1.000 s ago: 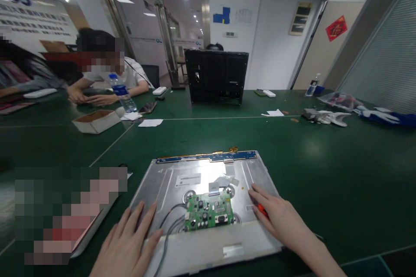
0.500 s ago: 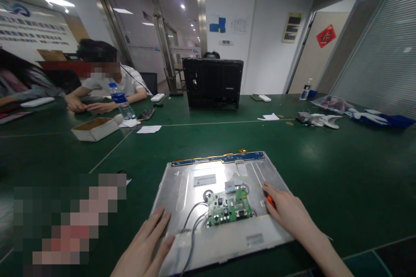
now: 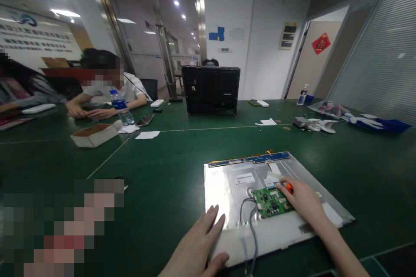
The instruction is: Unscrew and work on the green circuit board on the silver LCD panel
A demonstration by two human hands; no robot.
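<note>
A flat metal-backed panel (image 3: 227,190) lies on the green table, with a blue strip board (image 3: 250,159) along its far edge. On its middle sits a green circuit board (image 3: 271,203), from which grey cables (image 3: 254,236) run toward the near edge. My left hand (image 3: 201,242) rests on the panel's left near corner, fingers spread, holding nothing. Over the right end of the circuit board, my right hand (image 3: 303,201) is closed round a small tool with an orange handle (image 3: 289,188); the rest of the tool is hidden.
Beyond the panel stands a black monitor-like unit (image 3: 211,91). At the left are an open white box (image 3: 94,137), a water bottle (image 3: 121,110), paper (image 3: 147,135) and two seated people. White gloves (image 3: 321,125) and a blue tray (image 3: 394,125) lie at the right.
The panel has shifted right and turned slightly, my left hand moving along with it. My right hand has moved from the panel's right side onto the circuit board, still with the orange-handled tool.
</note>
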